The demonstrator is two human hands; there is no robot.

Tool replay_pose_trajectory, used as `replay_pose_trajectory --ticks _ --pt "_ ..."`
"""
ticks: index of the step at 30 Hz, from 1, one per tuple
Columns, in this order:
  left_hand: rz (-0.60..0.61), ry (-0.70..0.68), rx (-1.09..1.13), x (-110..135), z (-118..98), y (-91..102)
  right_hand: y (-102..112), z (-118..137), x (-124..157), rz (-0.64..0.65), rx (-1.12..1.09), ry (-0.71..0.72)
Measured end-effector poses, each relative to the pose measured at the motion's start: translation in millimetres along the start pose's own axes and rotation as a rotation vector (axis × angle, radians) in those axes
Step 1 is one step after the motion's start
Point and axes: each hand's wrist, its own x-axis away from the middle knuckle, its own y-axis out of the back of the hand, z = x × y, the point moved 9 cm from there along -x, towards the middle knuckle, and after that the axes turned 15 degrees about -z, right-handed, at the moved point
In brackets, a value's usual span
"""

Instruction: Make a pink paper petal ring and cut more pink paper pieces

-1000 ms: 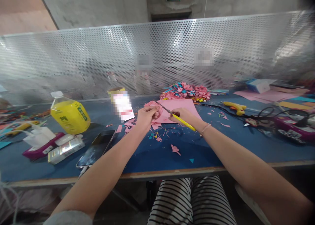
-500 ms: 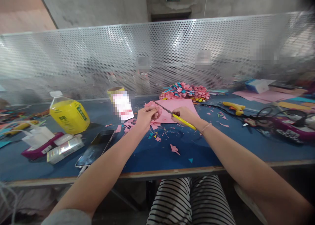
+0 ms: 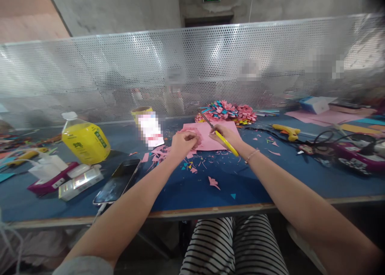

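Observation:
My left hand point(image 3: 184, 142) is closed with its fingertips pinched on a pink paper flower point(image 3: 190, 130), part of which the fingers hide. In my right hand point(image 3: 228, 134) is a pair of scissors with yellow handles point(image 3: 227, 143); the dark blades point up and to the left, apart from the flower. Beneath both hands lies a pink paper sheet point(image 3: 207, 145). Pink paper scraps point(image 3: 158, 154) are strewn to the left of it. One larger pink cutting point(image 3: 213, 182) rests nearer the table's front edge.
Behind the sheet is a heap of pink and blue paper flowers point(image 3: 221, 111). A yellow bottle point(image 3: 86, 140), a dark phone point(image 3: 117, 182) and a purple power strip point(image 3: 49, 182) stand left. To the right lies a yellow glue gun point(image 3: 287, 132) with cables. A perforated metal screen point(image 3: 204, 54) rises behind.
The scissors have moved away from the flower, their blades tilting more upward. My left hand has shifted slightly right and lower, turning the flower with it.

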Motion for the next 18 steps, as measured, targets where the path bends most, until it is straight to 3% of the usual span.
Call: replay_pose_trajectory --ticks 4,7,14,18 --pt "0.052 -0.252 -0.198 10.8 -17.6 -9.5 -2.9 13.2 5.1 -0.014 -0.23 -0.026" --pt "0.114 -0.349 -0.249 17.8 -25.1 -16.9 -9.4 23.0 10.5 0.03 -0.353 -0.049" --pt "0.197 -0.46 -0.488 23.6 -28.0 -24.9 -12.6 16.2 9.4 0.025 -0.393 -0.104" --pt "0.206 -0.395 -0.494 23.1 -24.5 -24.4 -16.5 6.1 10.4 0.042 -0.454 -0.226"
